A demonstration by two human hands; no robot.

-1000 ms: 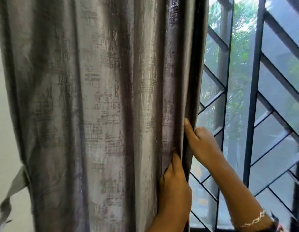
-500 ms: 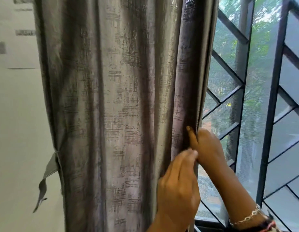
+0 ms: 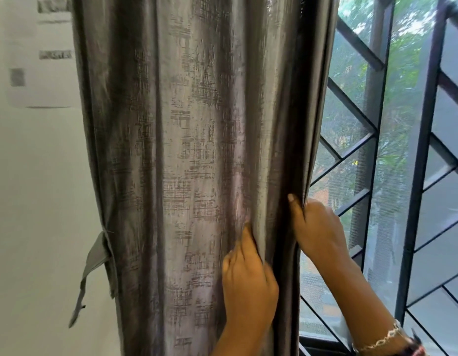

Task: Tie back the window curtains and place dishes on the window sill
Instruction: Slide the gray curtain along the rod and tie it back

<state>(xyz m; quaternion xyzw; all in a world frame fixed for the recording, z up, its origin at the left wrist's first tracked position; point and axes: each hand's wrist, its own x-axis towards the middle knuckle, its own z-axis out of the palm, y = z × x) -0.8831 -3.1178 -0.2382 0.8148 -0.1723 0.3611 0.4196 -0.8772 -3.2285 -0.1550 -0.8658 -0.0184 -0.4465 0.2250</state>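
A grey, shiny curtain point(image 3: 192, 163) with a crosshatch print hangs bunched in folds at the middle of the view, at the window's left side. My left hand point(image 3: 248, 276) presses into a fold low on its front, fingers curled into the cloth. At the curtain's right edge my right hand point(image 3: 317, 224) grips the hem from behind, thumb on the front. A grey fabric tie-back strap point(image 3: 93, 263) dangles loose from the curtain's left edge. No dishes are in view.
A black metal window grille point(image 3: 376, 140) with diagonal bars and a mesh screen fills the right side, trees beyond it. A white wall point(image 3: 38, 201) is at the left, with a paper sheet point(image 3: 38, 52) stuck on it. The bottom window frame point(image 3: 323, 343) shows under my right forearm.
The curtain has been gathered further left, uncovering more window. My left hand shifted left from the edge onto a front fold. My right hand stays on the hem.
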